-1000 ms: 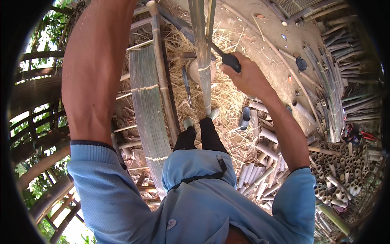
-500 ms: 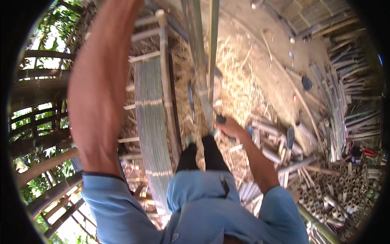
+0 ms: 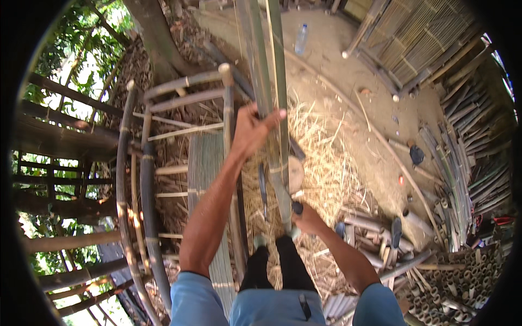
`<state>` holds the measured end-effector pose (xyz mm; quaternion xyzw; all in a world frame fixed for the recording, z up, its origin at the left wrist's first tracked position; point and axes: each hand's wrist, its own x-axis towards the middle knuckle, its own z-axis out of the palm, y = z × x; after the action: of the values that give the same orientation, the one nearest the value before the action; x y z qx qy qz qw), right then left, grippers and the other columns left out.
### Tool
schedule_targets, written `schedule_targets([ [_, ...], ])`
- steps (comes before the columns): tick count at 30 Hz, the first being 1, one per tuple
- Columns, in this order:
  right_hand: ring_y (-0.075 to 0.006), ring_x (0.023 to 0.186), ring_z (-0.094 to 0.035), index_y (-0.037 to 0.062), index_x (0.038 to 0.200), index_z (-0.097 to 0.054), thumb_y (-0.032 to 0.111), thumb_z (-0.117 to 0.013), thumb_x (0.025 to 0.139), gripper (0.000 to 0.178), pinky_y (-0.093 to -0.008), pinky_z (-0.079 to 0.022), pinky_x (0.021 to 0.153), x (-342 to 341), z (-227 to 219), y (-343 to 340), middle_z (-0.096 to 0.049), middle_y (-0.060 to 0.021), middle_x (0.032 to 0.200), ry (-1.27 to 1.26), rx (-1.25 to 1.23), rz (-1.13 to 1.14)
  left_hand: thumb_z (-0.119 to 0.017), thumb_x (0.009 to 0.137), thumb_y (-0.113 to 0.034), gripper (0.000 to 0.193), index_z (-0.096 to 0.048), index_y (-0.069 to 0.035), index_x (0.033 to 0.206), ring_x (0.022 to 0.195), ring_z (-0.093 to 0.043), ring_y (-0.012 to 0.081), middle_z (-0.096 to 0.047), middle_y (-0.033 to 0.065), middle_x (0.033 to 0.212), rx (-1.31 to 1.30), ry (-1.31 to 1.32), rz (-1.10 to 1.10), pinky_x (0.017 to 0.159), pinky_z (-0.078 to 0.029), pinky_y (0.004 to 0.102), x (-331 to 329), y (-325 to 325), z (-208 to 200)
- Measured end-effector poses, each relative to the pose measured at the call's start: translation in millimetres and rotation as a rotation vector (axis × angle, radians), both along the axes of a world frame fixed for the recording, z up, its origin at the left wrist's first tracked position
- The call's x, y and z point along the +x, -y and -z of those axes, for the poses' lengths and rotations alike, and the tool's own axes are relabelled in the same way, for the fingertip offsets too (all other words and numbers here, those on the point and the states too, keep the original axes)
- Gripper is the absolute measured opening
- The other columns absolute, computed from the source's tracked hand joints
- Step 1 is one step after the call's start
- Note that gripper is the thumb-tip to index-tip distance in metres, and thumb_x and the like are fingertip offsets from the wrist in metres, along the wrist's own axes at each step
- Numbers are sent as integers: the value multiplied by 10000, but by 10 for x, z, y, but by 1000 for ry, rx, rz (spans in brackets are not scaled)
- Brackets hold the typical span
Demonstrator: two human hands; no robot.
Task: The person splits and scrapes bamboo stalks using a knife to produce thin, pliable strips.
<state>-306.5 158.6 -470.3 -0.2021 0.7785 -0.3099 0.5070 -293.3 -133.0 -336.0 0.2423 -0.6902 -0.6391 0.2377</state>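
A long green bamboo pole (image 3: 265, 81), split lengthwise with a gap between its halves, rises from near my feet to the top edge. My left hand (image 3: 254, 130) is at its upper part, fingers behind one half and thumb stretched across the split. Lower down, my right hand (image 3: 310, 220) is closed round the dark handle (image 3: 297, 207) of a tool beside the bamboo. It looks like a knife, but its blade is hard to make out. Left of the pole a dark, narrow blade (image 3: 263, 187) lies on the straw. A round wooden block (image 3: 295, 175) sits behind the pole's lower part.
Pale shavings (image 3: 326, 157) cover the ground. Leftward, a bamboo frame (image 3: 227, 108) stands beside a bundle of thin green strips (image 3: 209, 163). Cut bamboo tubes (image 3: 462, 288) are heaped at lower right, with stacked poles (image 3: 448, 174) above. A plastic bottle (image 3: 301, 38) lies at the far side.
My left arm, raised with its hand out of view, has come down, and the hand is now on the bamboo. My right hand still holds the dark handle. The view has shifted toward the far side.
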Motion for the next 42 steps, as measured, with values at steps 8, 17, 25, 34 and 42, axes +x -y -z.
schedule_targets([
  [8, -411, 737, -730, -60, 1370, -399, 201, -669, 896, 605, -476, -591, 668, -94, 158, 16, -703, -264, 851, -418, 155, -344, -869, 846, -337, 342, -708, -41, 786, 586, -576, 91, -631, 10, 653, -112, -109, -116, 518, -451, 285, -209, 4, 178],
  [17, -267, 550, -658, -40, 1041, -567, 152, -708, 892, 281, -419, -511, 482, -78, 987, -476, -672, -174, 778, 200, 273, -100, -904, 780, -357, 362, -738, -39, 830, 604, -625, 133, -672, 60, 687, -102, -46, -110, 571, -544, 355, -290, 214, 363],
  [25, -475, 926, -708, -56, 1229, -533, 243, -744, 881, 504, -514, -570, 820, 139, 1175, -540, -703, -314, 974, -230, 315, -246, -855, 864, -283, 256, -753, -49, 882, 536, -520, 72, -618, -11, 655, -8, -53, -63, 467, -363, 266, -352, 440, 366],
  [34, -374, 797, -728, -6, 1195, -592, 285, -754, 918, 433, -438, -563, 718, 157, 874, 59, -718, -217, 876, -244, -87, 68, -871, 853, -253, 266, -707, -51, 796, 508, -447, 76, -529, -37, 589, -23, -72, -139, 475, -328, 253, -337, 402, 329],
  [42, -444, 886, -726, 6, 1076, -692, 295, -683, 867, 356, -514, -577, 752, 537, 3308, -1006, -716, -292, 885, -258, 345, -34, -808, 912, -236, 263, -703, -45, 765, 505, -422, 73, -540, -37, 584, -45, -138, -24, 493, -319, 248, -394, 252, 164],
])
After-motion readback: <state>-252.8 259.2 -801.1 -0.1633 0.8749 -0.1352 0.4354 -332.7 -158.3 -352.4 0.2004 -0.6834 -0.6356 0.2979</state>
